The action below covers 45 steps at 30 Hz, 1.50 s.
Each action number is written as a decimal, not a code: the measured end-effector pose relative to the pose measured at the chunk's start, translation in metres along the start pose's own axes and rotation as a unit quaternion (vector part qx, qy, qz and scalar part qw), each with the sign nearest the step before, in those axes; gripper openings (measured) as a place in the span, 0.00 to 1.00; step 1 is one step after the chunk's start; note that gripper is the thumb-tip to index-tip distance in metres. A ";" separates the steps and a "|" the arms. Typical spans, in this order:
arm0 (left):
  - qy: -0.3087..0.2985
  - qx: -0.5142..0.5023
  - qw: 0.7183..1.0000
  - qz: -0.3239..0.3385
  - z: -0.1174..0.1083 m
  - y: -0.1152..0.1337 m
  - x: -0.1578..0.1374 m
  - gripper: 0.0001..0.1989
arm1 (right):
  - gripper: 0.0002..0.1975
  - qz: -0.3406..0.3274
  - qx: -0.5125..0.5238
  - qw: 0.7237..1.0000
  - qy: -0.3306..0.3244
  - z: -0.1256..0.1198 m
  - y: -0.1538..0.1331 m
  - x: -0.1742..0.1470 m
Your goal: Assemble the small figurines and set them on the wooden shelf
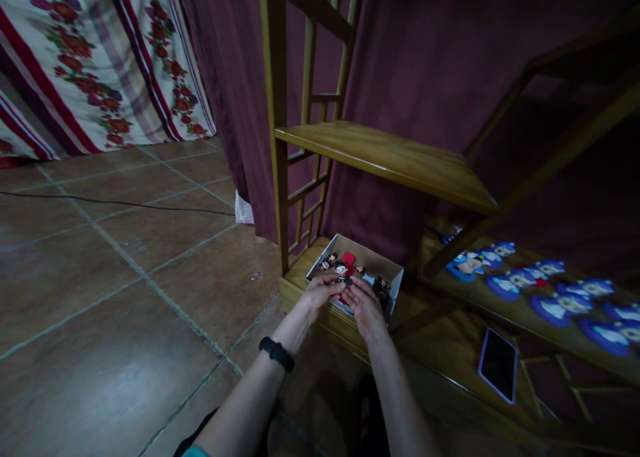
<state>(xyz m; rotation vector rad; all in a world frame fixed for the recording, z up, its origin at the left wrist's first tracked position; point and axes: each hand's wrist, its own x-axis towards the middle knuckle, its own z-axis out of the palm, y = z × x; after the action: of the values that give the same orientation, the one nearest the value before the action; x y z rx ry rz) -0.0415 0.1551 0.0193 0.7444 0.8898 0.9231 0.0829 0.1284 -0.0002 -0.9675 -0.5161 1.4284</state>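
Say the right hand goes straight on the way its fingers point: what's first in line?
The black-haired, white-faced figurine, seemingly already at the right hand's fingertips. Beyond it, probably the other figurines in the open box, though depth is unclear.

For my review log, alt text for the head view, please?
Left hand and right hand hold a figurine over an open box of more figurines on a wooden shelf; blue-and-white figures and a dark-screened device sit to the right.
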 end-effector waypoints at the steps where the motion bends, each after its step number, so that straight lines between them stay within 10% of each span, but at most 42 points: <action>1: 0.001 -0.013 1.000 -0.009 0.000 0.001 -0.001 0.19 | 0.14 -0.011 -0.008 1.000 0.002 0.001 0.000 -0.001; 31: 0.052 0.018 0.988 0.141 0.018 -0.013 0.009 0.24 | 0.15 -0.028 -0.010 0.999 0.017 -0.010 -0.004 0.004; 45: 0.066 -0.014 0.997 0.036 0.010 -0.004 0.001 0.11 | 0.14 -0.015 -0.030 0.999 0.034 -0.009 -0.012 0.001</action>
<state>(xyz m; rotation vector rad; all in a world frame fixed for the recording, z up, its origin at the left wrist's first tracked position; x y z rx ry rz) -0.0311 0.1530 0.0200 0.7010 0.9682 1.0554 0.0974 0.1290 0.0038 -1.0470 -0.5239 1.3550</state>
